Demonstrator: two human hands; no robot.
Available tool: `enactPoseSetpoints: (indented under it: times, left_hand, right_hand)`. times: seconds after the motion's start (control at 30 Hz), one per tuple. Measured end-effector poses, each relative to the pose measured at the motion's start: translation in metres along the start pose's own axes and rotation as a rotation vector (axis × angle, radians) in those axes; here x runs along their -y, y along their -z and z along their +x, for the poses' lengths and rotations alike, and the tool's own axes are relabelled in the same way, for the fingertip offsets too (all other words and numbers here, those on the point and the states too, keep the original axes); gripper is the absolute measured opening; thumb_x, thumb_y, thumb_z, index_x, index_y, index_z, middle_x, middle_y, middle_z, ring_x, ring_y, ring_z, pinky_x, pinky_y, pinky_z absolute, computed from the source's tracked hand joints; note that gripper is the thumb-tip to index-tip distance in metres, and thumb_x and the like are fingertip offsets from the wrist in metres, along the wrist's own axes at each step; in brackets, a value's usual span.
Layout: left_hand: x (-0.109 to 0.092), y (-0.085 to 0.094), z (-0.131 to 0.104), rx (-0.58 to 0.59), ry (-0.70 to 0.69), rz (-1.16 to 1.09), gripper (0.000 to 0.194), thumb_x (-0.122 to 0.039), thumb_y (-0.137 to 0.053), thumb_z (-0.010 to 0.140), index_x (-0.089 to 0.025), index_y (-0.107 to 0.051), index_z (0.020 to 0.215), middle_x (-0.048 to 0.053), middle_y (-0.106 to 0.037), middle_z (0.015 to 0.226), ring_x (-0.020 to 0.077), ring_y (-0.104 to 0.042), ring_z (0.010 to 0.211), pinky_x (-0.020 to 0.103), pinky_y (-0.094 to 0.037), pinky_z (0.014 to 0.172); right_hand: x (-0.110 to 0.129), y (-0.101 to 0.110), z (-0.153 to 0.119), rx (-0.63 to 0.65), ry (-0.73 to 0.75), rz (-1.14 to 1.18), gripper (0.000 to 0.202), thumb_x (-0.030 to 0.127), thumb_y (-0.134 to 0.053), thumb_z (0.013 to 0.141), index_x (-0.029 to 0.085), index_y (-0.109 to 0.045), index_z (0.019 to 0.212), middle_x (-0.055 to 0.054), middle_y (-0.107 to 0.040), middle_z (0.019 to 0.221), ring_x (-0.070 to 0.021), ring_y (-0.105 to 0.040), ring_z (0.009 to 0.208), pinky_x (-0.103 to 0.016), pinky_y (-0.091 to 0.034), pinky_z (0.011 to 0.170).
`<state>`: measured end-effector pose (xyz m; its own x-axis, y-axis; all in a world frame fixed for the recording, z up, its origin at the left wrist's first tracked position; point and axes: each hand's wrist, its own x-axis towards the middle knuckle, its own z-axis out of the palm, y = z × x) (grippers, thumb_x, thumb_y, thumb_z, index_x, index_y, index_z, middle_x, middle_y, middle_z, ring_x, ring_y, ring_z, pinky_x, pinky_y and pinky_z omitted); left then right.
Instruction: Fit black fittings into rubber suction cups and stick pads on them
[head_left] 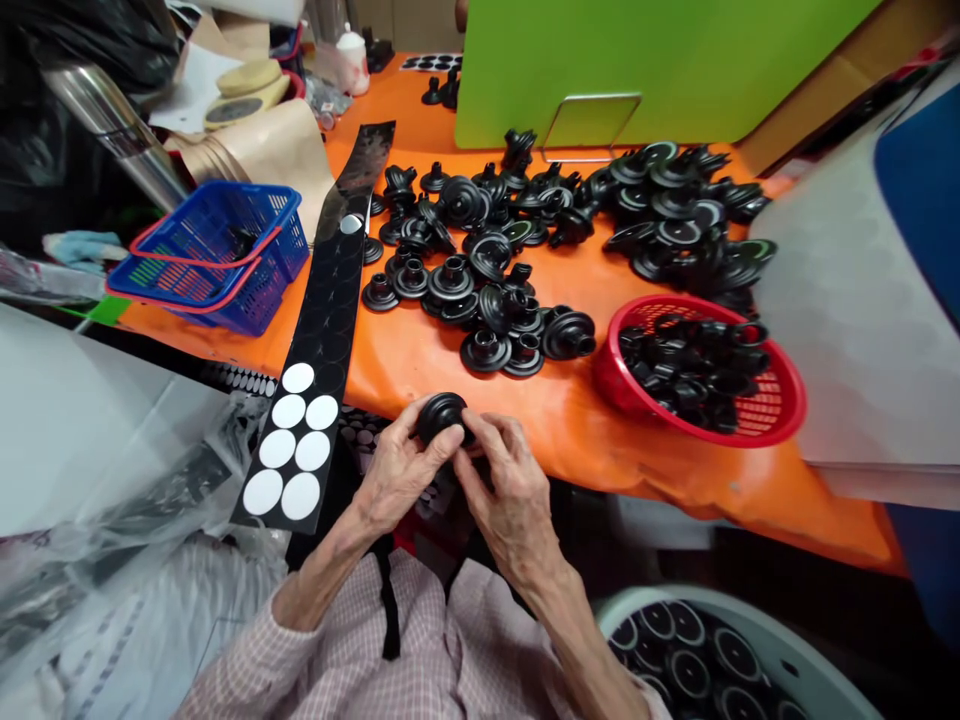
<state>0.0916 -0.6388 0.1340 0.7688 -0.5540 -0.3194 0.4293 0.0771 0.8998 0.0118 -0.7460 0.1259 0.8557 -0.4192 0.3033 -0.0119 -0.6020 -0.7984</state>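
Over the front edge of the orange table, a round black ridged plastic part (441,415) is held between both hands. My left hand (405,465) grips it from the left with thumb and fingers. On its right side, my right hand (506,480) has its fingertips closed against the same part; whether they pinch anything else is hidden. To the left lies a long black strip (322,290) with several white round stickers (307,451) at its near end. A pile of similar black parts (487,255) covers the table beyond my hands.
At the right stands a red basket (787,405) of small black pieces. A blue basket (277,255) with red handles sits left of the strip. A green board (660,60) rises at the back. Below right is a pale tub (806,640) holding black discs.
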Motion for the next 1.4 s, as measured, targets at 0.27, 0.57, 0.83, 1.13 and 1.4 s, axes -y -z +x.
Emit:
enactPoseSetpoints:
  times: [0.27,0.57,0.83,1.13,1.4]
  left_hand:
    - [-0.004,0.005,-0.003,0.052,-0.017,-0.014,0.039,-0.031,-0.068,0.082,-0.018,-0.059,0.117,0.007,-0.066,0.114,0.0207,-0.063,0.106,0.030,-0.055,0.087]
    - [0.002,0.010,-0.014,-0.064,-0.178,0.075,0.034,-0.033,-0.065,0.085,-0.020,-0.058,0.116,0.006,-0.067,0.112,0.0192,-0.065,0.102,0.029,-0.051,0.091]
    - [-0.002,0.023,-0.018,0.055,-0.105,-0.271,0.039,-0.033,-0.072,0.079,-0.026,-0.055,0.113,0.003,-0.061,0.122,0.0193,-0.056,0.117,0.035,-0.042,0.105]
    - [-0.001,0.027,-0.025,0.011,-0.204,-0.084,0.037,-0.030,-0.072,0.078,-0.022,-0.059,0.111,0.006,-0.067,0.110,0.0215,-0.062,0.106,0.034,-0.048,0.096]
    - [-0.003,0.023,-0.028,-0.177,-0.193,-0.143,0.034,-0.034,-0.066,0.084,-0.021,-0.055,0.113,0.006,-0.065,0.114,0.0203,-0.062,0.106,0.032,-0.048,0.094]
  right_hand:
    - [0.002,0.004,0.004,0.115,-0.473,0.414,0.043,0.050,-0.059,0.084,0.024,-0.056,0.118,-0.008,-0.062,0.115,-0.0230,-0.061,0.103,-0.044,-0.050,0.092]
    - [0.011,-0.012,0.009,0.115,-0.467,0.583,0.033,0.046,-0.066,0.080,0.025,-0.056,0.104,-0.004,-0.063,0.106,-0.0204,-0.058,0.102,-0.040,-0.047,0.095]
    - [0.020,-0.018,0.009,0.110,-0.400,0.633,0.036,0.044,-0.068,0.080,0.028,-0.054,0.109,-0.003,-0.062,0.111,-0.0211,-0.059,0.106,-0.044,-0.046,0.097]
    - [0.022,-0.023,0.002,0.048,-0.257,0.558,0.031,0.038,-0.063,0.085,0.028,-0.055,0.113,-0.004,-0.058,0.110,-0.0201,-0.058,0.106,-0.040,-0.049,0.095]
    - [0.028,-0.039,0.012,0.141,-0.284,0.561,0.040,0.041,-0.061,0.086,0.026,-0.054,0.122,-0.007,-0.060,0.121,-0.0232,-0.058,0.113,-0.043,-0.048,0.097]
